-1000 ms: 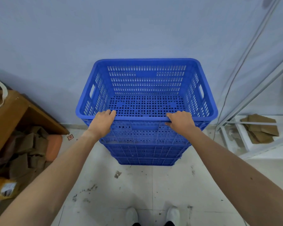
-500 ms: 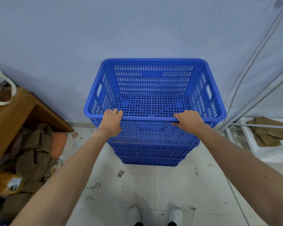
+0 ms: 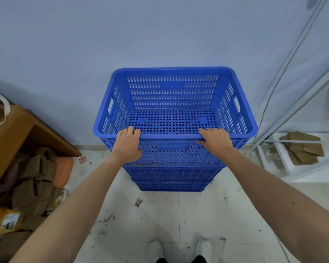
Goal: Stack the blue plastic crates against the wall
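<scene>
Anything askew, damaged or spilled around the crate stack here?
The blue crates sit squarely nested; both hands rest on the top rim. Only oddities: dirt specks on the floor tiles and loose cardboard scraps piled at left.

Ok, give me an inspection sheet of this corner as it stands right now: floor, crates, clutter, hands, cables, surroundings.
Surface: pale tiled floor, dirty with scattered specks and debris.
Job's things: stack of blue perforated plastic crates on the floor at the grey wall; top blue crate empty, nested in the ones below.
Clutter: torn brown cardboard pieces under the brown wooden table on the left; more folded cardboard on the low white shelf on the right.
Grippers: left hand and right hand both on the top crate's near rim, fingers curled over it.
Cables: thin white cable hanging down the wall on the right.
Surroundings: white metal rack frame; the person's white shoes at the bottom edge.
</scene>
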